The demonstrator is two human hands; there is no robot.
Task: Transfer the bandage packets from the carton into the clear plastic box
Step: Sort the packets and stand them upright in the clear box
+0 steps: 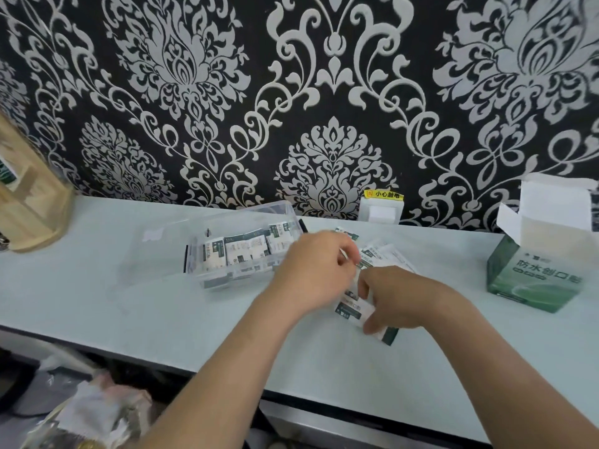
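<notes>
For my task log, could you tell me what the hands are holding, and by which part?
Both hands are on loose bandage packets on the counter: the left hand pinches their upper end, the right hand grips the lower end.

A home, judging by damask wallpaper (330,92) and wall socket (381,212).

**Packets, carton and clear box as you had them**

Your clear plastic box (240,251) sat open toward the back of the desk, already holding a row of white-and-dark-green bandage packets (241,251) standing on edge, side by side. A loose fan of the same packets (379,254) lay flat on the desk just right of the box, overlapping one another. The green carton (534,280) stood well to the right, its white top flaps (551,205) raised open, white printed characters on its front face. You could not see what remained inside it.
</notes>
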